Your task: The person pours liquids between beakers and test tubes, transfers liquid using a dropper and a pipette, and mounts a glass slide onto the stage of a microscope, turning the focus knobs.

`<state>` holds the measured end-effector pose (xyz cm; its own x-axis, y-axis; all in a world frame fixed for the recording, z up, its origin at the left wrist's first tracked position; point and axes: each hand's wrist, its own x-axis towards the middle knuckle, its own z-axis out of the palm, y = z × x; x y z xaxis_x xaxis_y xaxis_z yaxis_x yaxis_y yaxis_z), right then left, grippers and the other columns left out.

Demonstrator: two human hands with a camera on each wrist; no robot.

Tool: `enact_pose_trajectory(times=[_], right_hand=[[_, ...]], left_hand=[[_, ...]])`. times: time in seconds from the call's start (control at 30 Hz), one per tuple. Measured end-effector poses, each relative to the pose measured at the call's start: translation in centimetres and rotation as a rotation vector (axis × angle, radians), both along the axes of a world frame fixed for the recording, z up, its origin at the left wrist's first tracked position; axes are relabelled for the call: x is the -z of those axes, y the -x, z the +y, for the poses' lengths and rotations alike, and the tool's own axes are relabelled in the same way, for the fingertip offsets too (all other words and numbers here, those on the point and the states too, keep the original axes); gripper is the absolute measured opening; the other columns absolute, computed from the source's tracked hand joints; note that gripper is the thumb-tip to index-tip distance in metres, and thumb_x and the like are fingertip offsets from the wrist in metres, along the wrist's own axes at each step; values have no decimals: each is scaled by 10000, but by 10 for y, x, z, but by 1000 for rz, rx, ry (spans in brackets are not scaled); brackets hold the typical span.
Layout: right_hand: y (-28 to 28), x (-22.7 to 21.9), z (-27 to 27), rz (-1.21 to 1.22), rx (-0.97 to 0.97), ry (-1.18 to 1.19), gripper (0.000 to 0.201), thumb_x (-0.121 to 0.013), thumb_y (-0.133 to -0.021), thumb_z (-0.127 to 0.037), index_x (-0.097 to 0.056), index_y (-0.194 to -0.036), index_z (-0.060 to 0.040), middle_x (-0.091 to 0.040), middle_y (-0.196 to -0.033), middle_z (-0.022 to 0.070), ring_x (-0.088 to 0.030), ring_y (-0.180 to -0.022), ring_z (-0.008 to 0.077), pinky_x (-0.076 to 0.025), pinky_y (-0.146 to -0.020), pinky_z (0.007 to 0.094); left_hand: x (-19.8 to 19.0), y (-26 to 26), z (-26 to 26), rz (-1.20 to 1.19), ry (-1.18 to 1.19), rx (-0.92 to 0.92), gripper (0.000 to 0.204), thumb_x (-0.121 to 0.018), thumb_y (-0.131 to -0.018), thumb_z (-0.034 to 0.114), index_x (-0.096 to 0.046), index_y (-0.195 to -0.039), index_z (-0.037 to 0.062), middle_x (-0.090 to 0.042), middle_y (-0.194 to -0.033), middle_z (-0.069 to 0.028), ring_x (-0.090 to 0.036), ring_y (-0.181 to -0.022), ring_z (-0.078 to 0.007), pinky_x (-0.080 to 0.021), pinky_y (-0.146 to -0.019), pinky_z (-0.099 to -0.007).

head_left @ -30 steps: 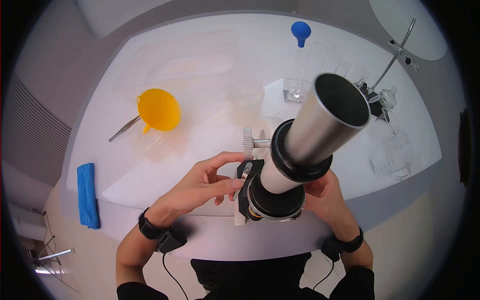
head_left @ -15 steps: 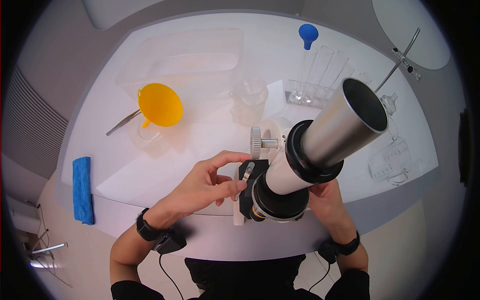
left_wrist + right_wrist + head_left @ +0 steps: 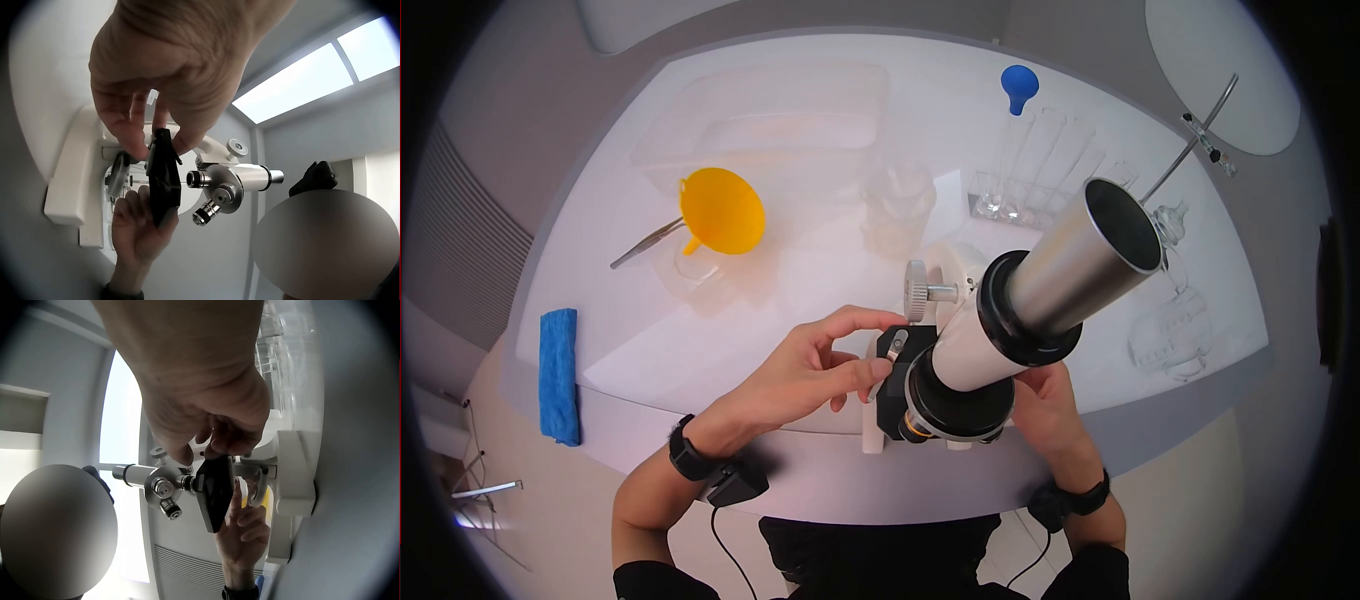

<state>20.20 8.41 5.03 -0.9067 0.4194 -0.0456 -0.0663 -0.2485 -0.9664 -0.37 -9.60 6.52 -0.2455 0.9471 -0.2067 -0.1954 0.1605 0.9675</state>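
A white microscope (image 3: 966,350) with a bare metal upper tube stands at the table's near edge, between my hands. My left hand (image 3: 800,365) grips the left edge of its black stage (image 3: 890,412), with the thumb by a metal stage clip (image 3: 897,343). In the left wrist view, fingers lie on both faces of the stage (image 3: 165,187). On the other side my right hand (image 3: 1045,405), partly hidden by the tube, holds the stage's right edge; the right wrist view shows curled fingers there. The objective lenses (image 3: 164,487) point toward the stage.
A yellow funnel (image 3: 722,212), tweezers (image 3: 645,243) and a blue cloth (image 3: 558,375) lie to the left. Behind are a clear tub (image 3: 790,145) and a plastic beaker (image 3: 900,205). Test tubes in a rack (image 3: 1040,205), a stand (image 3: 1195,135) and glassware (image 3: 1170,335) stand right.
The head view has shifted slightly, so the table things sit a little differently in it. Both hands keep their places at the stage edges.
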Motion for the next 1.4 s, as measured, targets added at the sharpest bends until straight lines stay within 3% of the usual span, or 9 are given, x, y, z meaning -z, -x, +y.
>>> enact_pose_trajectory(times=[0.07, 0.17, 0.23, 0.33, 0.53, 0.67, 0.87, 1.13, 1.4], right_hand=[[-1, 2, 1, 6, 12, 20, 194, -624, -920, -56, -436, -965, -80, -527, -839, -1, -476, -719, 49, -412, -653, 207], [-2, 4, 6, 63, 33, -78, 153, -580, -965, -142, -442, -964, -77, -550, -819, 15, -485, -697, 62, -417, -648, 212], [-2, 1, 11, 55, 112, -87, 158, -551, -991, -195, -452, -970, -73, -554, -803, 23, -489, -691, 67, -416, -647, 211], [2, -17, 21, 58, 108, -117, 173, -546, -998, -216, -485, -1041, -60, -561, -811, 23, -493, -695, 71, -416, -650, 208], [27, -78, 37, 46, -33, -482, 245, -586, -979, -184, -553, -1171, -35, -585, -853, 3, -535, -755, 70, -441, -690, 217], [39, -96, 52, 16, -170, -530, 200, -615, -959, -158, -596, -1108, -27, -608, -908, -2, -565, -806, 66, -458, -714, 225], [50, -139, 70, 47, -498, -966, 283, -721, -837, -115, -669, -1103, -33, -690, -843, 46, -652, -754, 122, -511, -727, 255], [55, -127, 59, 159, -390, -1153, 275, -780, -805, -248, -685, -973, -52, -660, -747, 51, -640, -649, 160, -490, -571, 259], [55, -126, 61, 122, -402, -1156, 271, -777, -809, -287, -686, -932, -64, -659, -729, 33, -636, -630, 148, -467, -544, 252]], left_hand=[[0, 1, 0, 15, -10, -1, 463, -651, -930, 250, -521, -1346, 96, -632, -887, 4, -593, -732, -72, -414, -535, -205], [4, 7, 2, 20, 44, 0, 421, -608, -958, 259, -525, -1342, 107, -626, -1011, -35, -611, -744, -84, -440, -553, -205], [5, 9, 3, 105, 22, -33, 397, -562, -982, 246, -512, -1348, 101, -560, -1206, -76, -629, -779, -101, -476, -582, -220], [14, 12, 2, 239, 58, 48, 415, -572, -974, 213, -489, -1362, 91, -470, -1339, -94, -638, -817, -124, -516, -640, -250], [13, 10, 2, 425, 84, 93, 559, -680, -887, 161, -459, -1398, 108, -480, -1370, -134, -636, -812, -165, -540, -755, -273], [15, 11, 2, 491, 120, 101, 650, -721, -843, 172, -437, -1425, 123, -506, -1360, -132, -641, -812, -175, -542, -767, -279], [21, 13, 2, 488, 116, 113, 693, -730, -825, 152, -416, -1442, 133, -528, -1339, -134, -654, -793, -180, -548, -760, -293], [24, 16, 3, 465, 67, 134, 716, -712, -810, 90, -397, -1452, 118, -482, -1397, -149, -676, -784, -194, -557, -743, -300], [27, 15, 1, 415, -46, 129, 702, -706, -805, 61, -414, -1441, 100, -451, -1436, -150, -683, -759, -205, -567, -717, -295]])
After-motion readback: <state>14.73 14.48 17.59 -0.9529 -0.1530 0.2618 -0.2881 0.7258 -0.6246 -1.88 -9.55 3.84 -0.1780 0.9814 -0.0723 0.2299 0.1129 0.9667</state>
